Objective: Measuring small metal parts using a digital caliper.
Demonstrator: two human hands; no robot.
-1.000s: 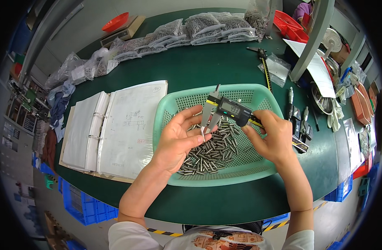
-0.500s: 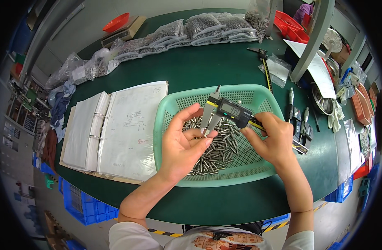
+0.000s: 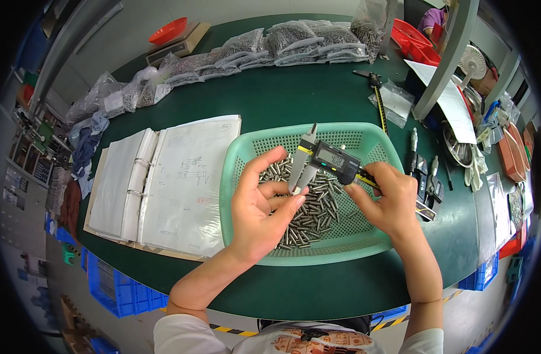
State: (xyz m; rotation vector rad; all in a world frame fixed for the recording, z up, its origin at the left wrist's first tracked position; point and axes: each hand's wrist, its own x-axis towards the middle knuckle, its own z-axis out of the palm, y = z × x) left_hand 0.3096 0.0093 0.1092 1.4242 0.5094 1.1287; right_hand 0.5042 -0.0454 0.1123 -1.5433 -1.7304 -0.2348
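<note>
My right hand (image 3: pixel 388 197) is wrapped round the beam of a digital caliper (image 3: pixel 336 162), thumb below its display. The caliper slants over a green perforated basket (image 3: pixel 364 252), its jaws pointing toward my left hand (image 3: pixel 264 206). Those jaws look nearly together. Thumb and fingertips of my left hand pinch a small metal pin (image 3: pixel 296 190) right at the jaw tips; most of it is hidden by the fingers, and whether the jaws touch it I cannot tell. A heap of similar metal pins (image 3: pixel 308 227) lies in the basket below.
An open ring binder (image 3: pixel 185 177) with a drawing lies left of the basket. Bagged metal parts (image 3: pixel 241 47) line the table's back. A second caliper (image 3: pixel 379 100) and micrometers (image 3: pixel 432 177) are on the right. A grey post (image 3: pixel 447 59) rises there; a person in purple (image 3: pixel 429 20) is beyond.
The caliper jaws have come closer together, and the pin now shows just below their tips. Both hands stay in nearly the same place. The view has shifted slightly.
</note>
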